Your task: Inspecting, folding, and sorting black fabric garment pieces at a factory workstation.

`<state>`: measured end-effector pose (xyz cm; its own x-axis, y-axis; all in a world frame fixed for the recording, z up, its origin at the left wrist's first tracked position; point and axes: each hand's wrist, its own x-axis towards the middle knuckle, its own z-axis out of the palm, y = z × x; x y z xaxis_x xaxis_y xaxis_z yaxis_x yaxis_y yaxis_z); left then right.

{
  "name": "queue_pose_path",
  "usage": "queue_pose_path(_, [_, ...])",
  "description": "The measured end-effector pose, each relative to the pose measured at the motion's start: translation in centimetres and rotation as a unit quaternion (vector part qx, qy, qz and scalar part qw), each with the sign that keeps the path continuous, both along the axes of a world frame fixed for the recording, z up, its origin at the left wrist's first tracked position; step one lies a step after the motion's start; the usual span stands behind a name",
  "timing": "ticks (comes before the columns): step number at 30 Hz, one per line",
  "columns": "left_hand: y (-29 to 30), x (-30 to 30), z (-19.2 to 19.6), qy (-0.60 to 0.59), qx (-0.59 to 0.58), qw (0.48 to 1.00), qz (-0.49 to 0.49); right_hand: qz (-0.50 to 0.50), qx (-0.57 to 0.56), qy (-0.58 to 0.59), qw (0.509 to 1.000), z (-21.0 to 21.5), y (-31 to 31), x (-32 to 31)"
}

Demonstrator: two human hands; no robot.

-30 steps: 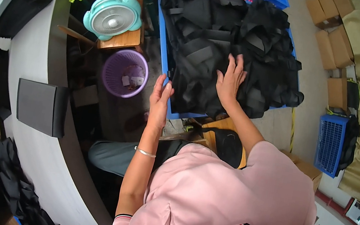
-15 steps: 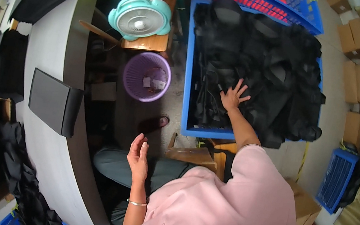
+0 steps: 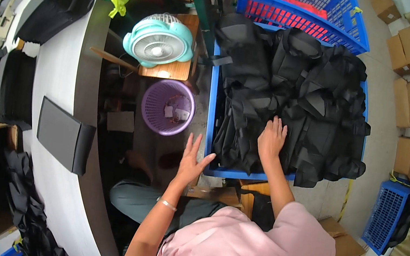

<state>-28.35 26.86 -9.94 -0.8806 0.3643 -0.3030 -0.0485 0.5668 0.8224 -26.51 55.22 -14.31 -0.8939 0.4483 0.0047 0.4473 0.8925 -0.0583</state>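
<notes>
- Reaching forward, the left hand (image 3: pixel 191 159) has moved up to the blue crate (image 3: pixel 213 102), fingers spread, holding nothing.
- The right hand (image 3: pixel 271 140) stays flat on the black fabric pieces (image 3: pixel 299 90), heaped, limp and overhanging in that crate.

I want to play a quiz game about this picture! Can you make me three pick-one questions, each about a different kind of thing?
1. Where is the right hand?
A. On the fan
B. On the black fabric pieces in the blue crate
C. In the purple basket

2. What colour is the small fan?
A. Red
B. Yellow
C. Light teal

3. What is the left hand doing?
A. It is open and holds nothing
B. It holds scissors
C. It holds a cup

Answers:
1 B, the palm lies flat on the black pile.
2 C, its round cage and body are teal.
3 A, the fingers are spread beside the crate's near corner, with nothing in them.
</notes>
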Motion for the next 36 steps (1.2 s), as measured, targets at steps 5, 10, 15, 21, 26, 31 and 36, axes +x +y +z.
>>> queue_pose_path(5, [4.2,-3.5,-6.2,0.065,-0.021,0.998,-0.016,0.27,0.007,0.218,0.938,8.7,-4.9,-10.4])
queue_pose_path(10, [6.7,-3.9,-8.1,0.056,-0.066,0.996,-0.004,0.258,0.019,0.216,0.941,4.5,1.0,-24.8])
queue_pose_path(15, [6.7,-3.8,-9.1,0.097,-0.063,0.992,0.049,0.017,-0.015,0.009,1.0,-6.8,8.3,-23.9])
queue_pose_path(21, [7.0,-4.0,-8.8,0.062,-0.04,0.996,0.044,-0.016,-0.063,-0.02,0.998,-16.1,8.1,-23.2])
queue_pose_path(26, [7.3,-4.1,-8.6,0.065,-0.07,0.995,0.023,0.002,-0.064,-0.011,0.998,-18.1,9.9,-23.6])
queue_pose_path(31, [7.9,-3.9,-8.5,0.023,-0.091,0.994,0.049,0.0,-0.082,-0.005,0.997,-14.2,8.7,-23.2])
queue_pose_path(36, [7.5,-3.5,-9.4,0.062,-0.078,0.994,0.05,0.069,-0.04,0.212,0.974,-4.6,6.8,-20.5])
